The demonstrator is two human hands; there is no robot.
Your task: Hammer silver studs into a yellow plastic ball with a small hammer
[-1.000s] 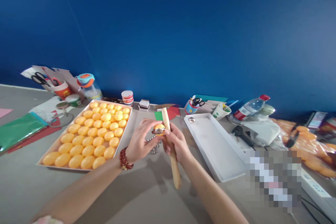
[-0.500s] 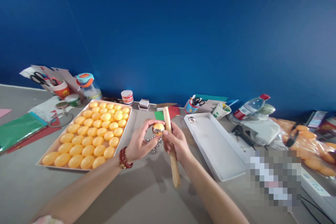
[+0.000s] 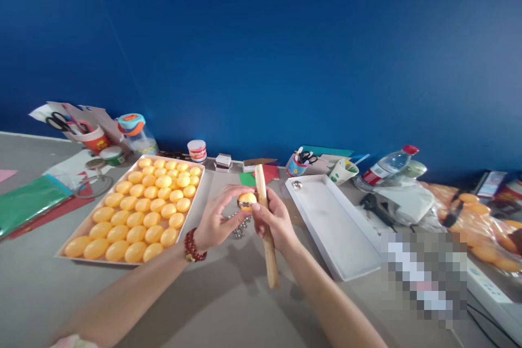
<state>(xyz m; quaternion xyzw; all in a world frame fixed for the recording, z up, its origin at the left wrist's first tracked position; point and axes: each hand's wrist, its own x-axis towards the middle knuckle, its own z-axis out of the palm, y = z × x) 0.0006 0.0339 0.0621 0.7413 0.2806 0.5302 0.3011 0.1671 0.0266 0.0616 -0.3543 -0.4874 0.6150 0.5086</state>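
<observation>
My left hand (image 3: 218, 218), with a red bead bracelet at its wrist, grips an orange ball (image 3: 246, 198) between thumb and fingers. A shiny metallic band crosses the ball's front. My right hand (image 3: 278, 220) is wrapped round a flat wooden stick (image 3: 269, 255), held nearly upright just right of the ball. The right thumb tip reaches to the ball's edge. Behind and below the left fingers lie several small silvery metal pieces (image 3: 240, 230), partly hidden by the hand. To the left, a shallow tray (image 3: 184, 227) holds many orange balls (image 3: 136, 234) in rows.
A white tray (image 3: 342, 234) with a small silvery piece (image 3: 297, 185) in its far corner lies at right. Along the blue wall stand a cup of pens and scissors (image 3: 297, 165), a white jar (image 3: 197, 151) and a drink bottle (image 3: 387, 166). A power strip (image 3: 489, 288) lies far right.
The ball has turned slightly, so its metallic band now runs more level across the front. Both hands keep their grips and have hardly moved.
</observation>
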